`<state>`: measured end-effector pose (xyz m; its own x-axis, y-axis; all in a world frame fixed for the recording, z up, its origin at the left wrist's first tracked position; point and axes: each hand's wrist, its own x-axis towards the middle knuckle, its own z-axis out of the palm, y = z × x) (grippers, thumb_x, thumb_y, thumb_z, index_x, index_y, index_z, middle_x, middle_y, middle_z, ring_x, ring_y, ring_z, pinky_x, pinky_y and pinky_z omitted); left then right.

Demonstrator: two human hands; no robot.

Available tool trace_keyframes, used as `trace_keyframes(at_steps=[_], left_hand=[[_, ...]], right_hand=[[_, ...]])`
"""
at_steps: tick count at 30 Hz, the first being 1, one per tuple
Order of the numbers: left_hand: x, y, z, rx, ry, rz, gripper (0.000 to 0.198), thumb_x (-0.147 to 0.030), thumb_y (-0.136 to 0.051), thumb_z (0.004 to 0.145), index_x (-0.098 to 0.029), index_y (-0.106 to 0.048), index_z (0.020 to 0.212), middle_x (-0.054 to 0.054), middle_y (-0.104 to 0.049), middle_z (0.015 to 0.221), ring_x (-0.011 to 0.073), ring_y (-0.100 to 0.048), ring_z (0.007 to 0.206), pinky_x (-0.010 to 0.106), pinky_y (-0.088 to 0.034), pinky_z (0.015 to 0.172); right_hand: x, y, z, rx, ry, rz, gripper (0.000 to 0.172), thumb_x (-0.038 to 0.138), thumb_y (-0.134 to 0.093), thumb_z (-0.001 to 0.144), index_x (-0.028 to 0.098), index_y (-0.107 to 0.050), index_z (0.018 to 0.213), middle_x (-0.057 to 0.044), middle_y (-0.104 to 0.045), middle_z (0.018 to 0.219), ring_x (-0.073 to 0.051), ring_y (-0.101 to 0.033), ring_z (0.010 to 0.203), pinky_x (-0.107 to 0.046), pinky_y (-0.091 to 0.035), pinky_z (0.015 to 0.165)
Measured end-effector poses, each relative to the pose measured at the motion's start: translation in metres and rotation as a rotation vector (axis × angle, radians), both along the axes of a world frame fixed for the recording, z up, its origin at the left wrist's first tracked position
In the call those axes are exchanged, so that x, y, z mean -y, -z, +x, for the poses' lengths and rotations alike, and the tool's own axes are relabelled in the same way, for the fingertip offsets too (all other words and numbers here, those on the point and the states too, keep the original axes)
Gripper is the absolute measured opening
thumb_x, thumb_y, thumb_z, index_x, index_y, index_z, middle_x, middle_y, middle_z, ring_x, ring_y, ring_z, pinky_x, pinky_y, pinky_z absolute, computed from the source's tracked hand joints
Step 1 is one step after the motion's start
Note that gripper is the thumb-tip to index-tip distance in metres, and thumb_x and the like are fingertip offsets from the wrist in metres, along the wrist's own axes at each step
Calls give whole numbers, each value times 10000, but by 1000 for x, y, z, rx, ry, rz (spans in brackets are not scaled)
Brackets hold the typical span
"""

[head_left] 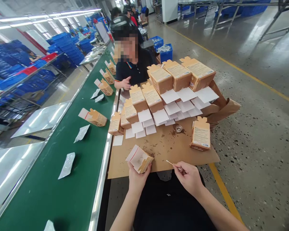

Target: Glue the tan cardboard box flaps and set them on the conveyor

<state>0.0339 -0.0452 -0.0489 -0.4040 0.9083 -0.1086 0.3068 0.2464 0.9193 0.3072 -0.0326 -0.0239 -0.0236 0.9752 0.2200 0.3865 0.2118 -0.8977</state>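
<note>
My left hand (137, 179) is closed around a small printed cardboard box (141, 159), tilted, with its white-lined flap standing out to the upper left. In my right hand (188, 178), thumb and fingers pinch a thin cotton swab (170, 162) whose pale tip points left towards the box; a gap separates the two. Beyond my hands, a small clear dish (179, 128) rests on the brown cardboard sheet (163, 150) among dark stains. A similar box (200, 134) stands upright on the right of the sheet.
Stacked boxes (154, 96) with white flaps fill the far side of the table. Left of it runs a green conveyor belt (50, 195) carrying silver packets (66, 165) and open boxes (96, 117). Across the stack sits a co-worker (135, 70). Crumpled brown paper (223, 109) hangs at the right.
</note>
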Motion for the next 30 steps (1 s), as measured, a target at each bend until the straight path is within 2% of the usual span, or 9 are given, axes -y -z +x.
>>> trace_keyframes(at_steps=[3, 5, 11, 13, 16, 20, 24, 27, 30], left_hand=[[-6, 5, -1, -132, -95, 43, 742, -623, -1025, 738, -314, -593, 1257, 141, -831, 1182, 424, -854, 1125, 527, -679, 969], [-9, 1, -22, -202, -192, 61, 766, -660, -1006, 726, -317, -572, 1257, 143, -832, 1201, 437, -853, 1153, 551, -684, 985], [-17, -41, -162, -261, -639, 156, 963, -669, -1077, 561, -343, -439, 1206, 121, -767, 1321, 459, -803, 1315, 741, -629, 1178], [-29, -55, -202, -192, -678, 205, 1035, -563, -1130, 491, -338, -416, 1205, 135, -738, 1406, 431, -785, 1378, 700, -623, 1227], [-47, -67, -235, -178, -693, 76, 1037, -452, -1169, 442, -323, -464, 1192, 117, -754, 1365, 454, -772, 1405, 726, -582, 1279], [-32, -58, -238, -262, -739, 11, 1082, -455, -1171, 446, -274, -565, 1323, 147, -700, 1453, 498, -677, 1519, 769, -495, 1346], [-14, -42, -210, -379, -803, 402, 921, -582, -1034, 646, -238, -609, 1387, 151, -622, 1472, 410, -706, 1425, 657, -574, 1296], [-59, -52, -183, -235, -578, 401, 597, -614, -840, 849, -233, -713, 1290, 106, -703, 1288, 332, -764, 1242, 575, -616, 1230], [-145, -78, -166, -163, -398, 126, 463, -539, -708, 931, -223, -772, 1264, 151, -784, 1351, 343, -746, 1360, 507, -594, 1242]], right_hand=[[-7, -4, 3, -21, 6, 27, 470, 495, -658, 1137, 281, -747, 729, 26, -548, 569, -165, -503, 474, -304, -453, 517], [-11, -6, 8, -31, 18, 46, 450, 490, -678, 1119, 280, -783, 736, 15, -574, 576, -168, -514, 471, -304, -472, 510], [-16, -8, 22, -49, 74, 73, 459, 552, -753, 1077, 259, -823, 732, 2, -577, 571, -159, -495, 449, -286, -464, 458], [-19, -8, 22, -70, 66, 93, 453, 554, -765, 1076, 258, -823, 739, 6, -578, 572, -154, -486, 448, -278, -457, 449], [-27, -11, 18, -77, 29, 142, 446, 537, -764, 1086, 252, -820, 747, 12, -591, 575, -144, -483, 453, -260, -442, 438], [-33, -24, 27, -17, 44, 232, 343, 435, -766, 1096, 254, -849, 816, 22, -646, 591, -131, -525, 447, -236, -472, 448], [-33, -40, 53, 77, 171, 303, 295, 423, -793, 1080, 273, -861, 836, 20, -672, 597, -144, -587, 456, -247, -529, 488], [-45, -47, 74, 197, 197, 290, 378, 492, -749, 1096, 273, -853, 806, 7, -652, 587, -149, -577, 468, -262, -519, 506], [-74, -56, 87, 354, 159, 180, 448, 523, -646, 1115, 259, -820, 799, -9, -651, 607, -155, -575, 516, -273, -490, 545]])
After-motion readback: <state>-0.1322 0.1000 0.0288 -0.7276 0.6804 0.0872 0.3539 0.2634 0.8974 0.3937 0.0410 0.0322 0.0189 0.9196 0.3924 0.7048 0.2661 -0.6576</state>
